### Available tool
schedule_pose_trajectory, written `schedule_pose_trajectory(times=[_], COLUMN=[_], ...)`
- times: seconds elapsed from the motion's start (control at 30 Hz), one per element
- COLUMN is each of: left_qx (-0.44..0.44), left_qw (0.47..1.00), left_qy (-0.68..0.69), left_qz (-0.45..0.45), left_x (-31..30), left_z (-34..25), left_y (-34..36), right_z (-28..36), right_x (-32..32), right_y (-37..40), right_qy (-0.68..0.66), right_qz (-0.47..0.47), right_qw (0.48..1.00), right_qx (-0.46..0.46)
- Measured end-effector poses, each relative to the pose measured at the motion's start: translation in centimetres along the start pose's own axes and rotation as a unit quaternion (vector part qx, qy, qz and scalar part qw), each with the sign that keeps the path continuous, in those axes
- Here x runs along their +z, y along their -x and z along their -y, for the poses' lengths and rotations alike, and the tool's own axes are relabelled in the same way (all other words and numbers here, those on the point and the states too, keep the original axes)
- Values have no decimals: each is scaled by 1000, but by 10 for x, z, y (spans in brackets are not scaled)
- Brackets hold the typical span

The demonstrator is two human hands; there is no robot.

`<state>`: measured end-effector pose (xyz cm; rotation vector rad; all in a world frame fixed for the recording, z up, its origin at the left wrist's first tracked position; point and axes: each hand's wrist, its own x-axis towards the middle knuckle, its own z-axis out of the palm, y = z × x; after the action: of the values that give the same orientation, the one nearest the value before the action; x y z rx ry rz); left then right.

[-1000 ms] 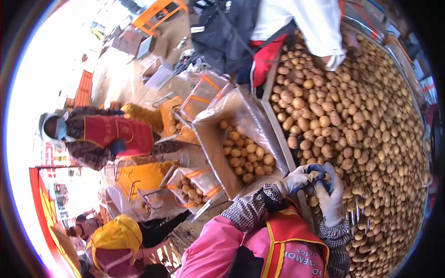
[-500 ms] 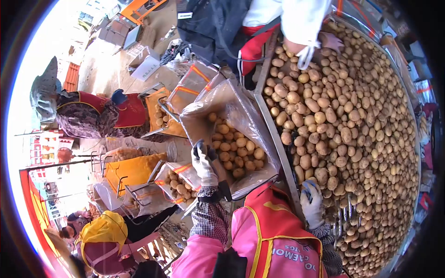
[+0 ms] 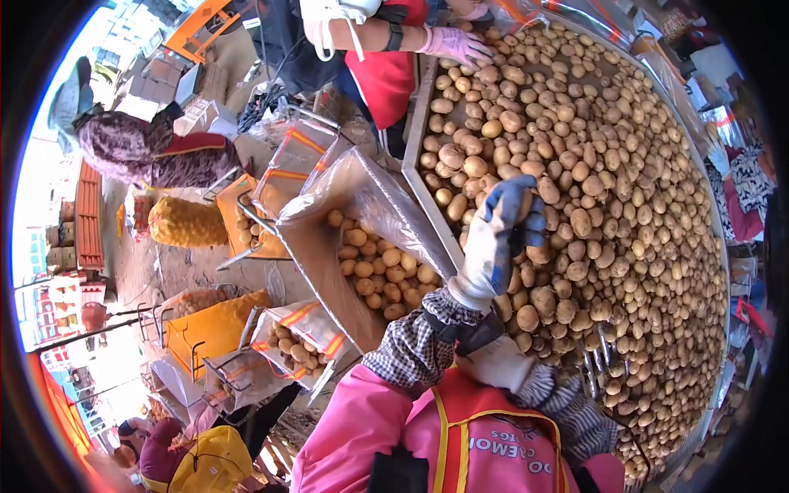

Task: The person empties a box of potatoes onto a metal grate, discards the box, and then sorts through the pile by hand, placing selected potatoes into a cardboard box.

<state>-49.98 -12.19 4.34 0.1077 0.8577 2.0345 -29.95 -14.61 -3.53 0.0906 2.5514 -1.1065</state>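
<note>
My left hand (image 3: 499, 230), in a white glove with blue fingers, reaches over the heap of potatoes (image 3: 592, 197). Its fingers curl around a brownish potato (image 3: 525, 205), partly hidden by the glove. Close to my body is my right hand (image 3: 496, 361), also gloved; the left wrist crosses in front of it and its fingers are hidden. The potatoes lie on a large table with a pale raised edge (image 3: 421, 156). Left of that edge stands a plastic-lined box (image 3: 320, 279) partly filled with cleaner-looking potatoes (image 3: 382, 267).
Metal tines (image 3: 598, 353) stick out of the potatoes at my right. A co-worker's pink-gloved hand (image 3: 456, 45) rests at the table's far end. Framed bags of potatoes (image 3: 296, 345) and a full yellow sack (image 3: 187, 222) stand at left, near other people.
My left hand has moved right from the lined box to above the heap. My right hand has drawn back toward my body. The co-worker's hand has shifted left, and the view has turned.
</note>
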Motion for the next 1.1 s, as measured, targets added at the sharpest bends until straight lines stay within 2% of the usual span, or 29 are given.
schedule_pose_trajectory(times=[0.03, 0.1, 0.13, 0.17, 0.23, 0.3, 0.33, 0.37, 0.4, 0.43, 0.5, 0.53, 0.6, 0.63, 0.67, 0.7, 0.73, 0.77, 0.83, 0.87, 0.9, 0.93, 0.97, 1.03, 1.1], left_qx=[23, 63, 88, 137, 186, 242, 290, 267, 226, 169, 43, -13, -70, -12, 20, 147, 214, 296, 378, 343, 358, 255, 160, 131, 75], left_qw=[1000, 993, 977, 958, 881, 753, 721, 702, 713, 735, 767, 772, 754, 610, 341, 274, 323, 446, 580, 589, 631, 650, 610, 487, 387], left_qy=[8, -30, -41, -29, -34, -69, -85, -91, -96, -99, -117, -150, -307, -558, -744, -815, -841, -796, -711, -730, -659, -648, -667, -676, -654], left_qz=[12, -98, -190, -250, -433, -608, -624, -654, -657, -650, -629, -618, -577, -563, -574, -490, -379, -282, -121, -45, 199, 304, 398, 537, 646], left_x=[-19, -42, -65, -109, -181, -257, -330, -353, -362, -374, -387, -379, -349, -375, -370, -361, -311, -276, -168, -134, -89, -71, -53, -1, 14], left_z=[14, 3, -1, 1, -18, -34, -29, -37, -44, -49, -59, -66, -69, -72, -78, -60, -57, -46, 2, 26, 63, 83, 99, 121, 151], left_y=[2, 24, 30, 42, 85, 144, 188, 226, 259, 284, 314, 312, 290, 275, 250, 225, 183, 146, 88, 80, 65, 62, 66, 81, 91], right_z=[7, 41, 37, 43, 41, 53, 70, 74, 72, 75, 86, 86, 73, 63, 51, 39, 26, 15, -32, -41, -31, -41, -51, -34, -58], right_x=[-13, -64, -61, -61, -34, -15, -14, 4, 34, 58, 73, 65, 53, 37, 25, 14, -1, -11, 18, 17, 11, 35, 59, 79, 134], right_y=[24, 21, 15, 9, -13, -38, -52, -57, -65, -71, -73, -70, -62, -55, -44, -30, -16, 3, 40, 67, 123, 147, 180, 212, 217], right_qy=[31, -107, -173, -249, -212, -245, -258, -280, -268, -227, -135, -138, -169, -194, -243, -290, -342, -393, -522, -426, -473, -365, -315, -216, -194], right_qz=[94, 276, 279, 234, 181, 238, 335, 321, 324, 342, 332, 298, 219, 180, 112, 42, -18, -79, -197, -301, -485, -597, -608, -609, -604], right_qw=[995, 948, 938, 934, 960, 940, 905, 904, 903, 905, 927, 940, 960, 964, 962, 950, 930, 901, 804, 827, 668, 641, 604, 512, 517], right_qx=[-3, 117, 107, 105, 21, -16, 35, -13, -92, -115, -105, -93, -53, -15, 48, 104, 136, 163, 204, 210, 308, 315, 409, 566, 575])
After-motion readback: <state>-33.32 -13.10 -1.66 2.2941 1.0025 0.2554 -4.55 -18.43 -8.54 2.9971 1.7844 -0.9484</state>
